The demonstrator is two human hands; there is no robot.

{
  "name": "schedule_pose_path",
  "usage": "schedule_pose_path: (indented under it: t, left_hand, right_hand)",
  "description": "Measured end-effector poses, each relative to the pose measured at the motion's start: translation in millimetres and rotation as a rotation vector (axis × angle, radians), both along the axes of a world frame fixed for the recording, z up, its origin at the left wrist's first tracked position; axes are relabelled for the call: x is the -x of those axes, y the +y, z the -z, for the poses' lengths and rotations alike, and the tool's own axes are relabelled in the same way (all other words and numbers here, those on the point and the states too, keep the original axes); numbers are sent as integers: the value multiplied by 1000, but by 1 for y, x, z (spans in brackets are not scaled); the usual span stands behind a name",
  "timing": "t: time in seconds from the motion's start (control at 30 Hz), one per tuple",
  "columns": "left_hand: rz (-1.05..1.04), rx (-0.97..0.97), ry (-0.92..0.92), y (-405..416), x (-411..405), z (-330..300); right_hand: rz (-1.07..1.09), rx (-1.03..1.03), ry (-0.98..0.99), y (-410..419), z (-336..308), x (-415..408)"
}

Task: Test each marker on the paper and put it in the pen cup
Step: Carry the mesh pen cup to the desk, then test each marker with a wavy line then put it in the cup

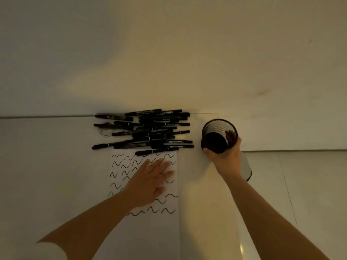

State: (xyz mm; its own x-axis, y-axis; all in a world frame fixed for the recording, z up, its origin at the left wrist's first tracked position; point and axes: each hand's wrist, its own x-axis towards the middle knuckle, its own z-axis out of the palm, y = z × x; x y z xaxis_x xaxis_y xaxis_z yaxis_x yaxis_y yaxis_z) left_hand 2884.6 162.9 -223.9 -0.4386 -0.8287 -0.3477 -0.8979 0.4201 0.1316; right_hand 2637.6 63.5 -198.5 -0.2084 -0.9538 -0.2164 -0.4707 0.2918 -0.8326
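A heap of several black markers [150, 130] lies on the white table just beyond the paper. The white sheet of paper [161, 231] carries many black wavy test strokes. My left hand [150, 182] lies flat on the paper with fingers spread and straight, holding nothing. A black mesh pen cup [218, 135] stands to the right of the heap, tilted toward me so its dark bottom shows; no marker is visible inside. My right hand [227, 156] grips the cup from the near side, thumb and fingers wrapped round its wall.
A small clear round object [106, 130] sits under the left end of the heap. The table's back edge meets a pale wall [169, 53]. A white object with a dark rim [247, 169] lies partly hidden behind my right wrist.
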Motion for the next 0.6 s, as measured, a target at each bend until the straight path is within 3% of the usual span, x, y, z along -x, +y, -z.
schedule_pose_path:
  t: [0.13, 0.6]
  left_hand:
    - [132, 92, 33, -6, -15, 13]
    - [92, 138, 125, -22, -13, 26]
  right_hand:
    - [60, 9, 17, -18, 16, -21]
    - [82, 144, 53, -28, 47, -40]
